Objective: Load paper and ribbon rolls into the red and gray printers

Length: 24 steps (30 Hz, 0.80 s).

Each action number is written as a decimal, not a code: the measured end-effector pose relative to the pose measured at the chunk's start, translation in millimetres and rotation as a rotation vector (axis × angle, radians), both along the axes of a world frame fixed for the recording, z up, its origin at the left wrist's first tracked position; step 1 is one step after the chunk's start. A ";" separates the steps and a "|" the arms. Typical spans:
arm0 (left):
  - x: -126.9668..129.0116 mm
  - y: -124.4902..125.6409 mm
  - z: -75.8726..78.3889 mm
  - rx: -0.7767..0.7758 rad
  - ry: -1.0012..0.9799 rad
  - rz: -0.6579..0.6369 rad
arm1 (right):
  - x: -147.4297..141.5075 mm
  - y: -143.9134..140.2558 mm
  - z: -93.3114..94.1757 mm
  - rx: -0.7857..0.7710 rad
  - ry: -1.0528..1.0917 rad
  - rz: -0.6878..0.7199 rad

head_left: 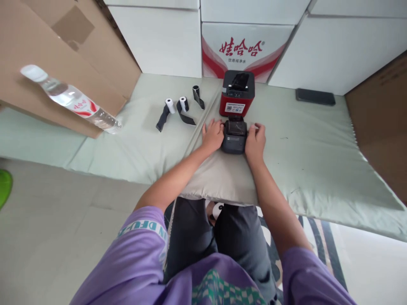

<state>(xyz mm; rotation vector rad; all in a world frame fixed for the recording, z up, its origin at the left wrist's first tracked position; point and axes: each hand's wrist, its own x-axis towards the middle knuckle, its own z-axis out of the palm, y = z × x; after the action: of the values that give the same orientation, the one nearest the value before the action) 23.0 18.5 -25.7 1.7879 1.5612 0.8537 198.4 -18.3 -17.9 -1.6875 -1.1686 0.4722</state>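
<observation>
One small black device (234, 142): flat on pale green cloth (302, 140), just in front of a red-and-black machine (233, 105); labelled end nearer the camera, long axis apparently running forward.
Left hand (213, 134): palm down, fingers loosely bent, at the device's left side — gripping or not, cannot tell.
Right hand (256, 140): fingers curled at its right side — grip likewise unclear.
</observation>
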 end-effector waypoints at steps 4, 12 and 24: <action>-7.2 3.8 2.1 -0.047 0.040 -0.088 | -6.6 -5.4 4.4 0.024 -0.069 -0.017; -34.7 31.0 -7.7 -0.113 -0.025 -0.346 | -1.2 -1.2 -3.7 0.033 -0.082 -0.015; -26.9 27.1 -7.8 -0.072 -0.012 -0.294 | 4.8 3.1 -11.2 -0.029 -0.091 0.110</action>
<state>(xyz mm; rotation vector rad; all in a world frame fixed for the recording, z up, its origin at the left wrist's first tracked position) -3.9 45.6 -33.5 1.8951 1.2630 0.6582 203.2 -15.2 -29.1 -1.6904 -1.3317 0.4856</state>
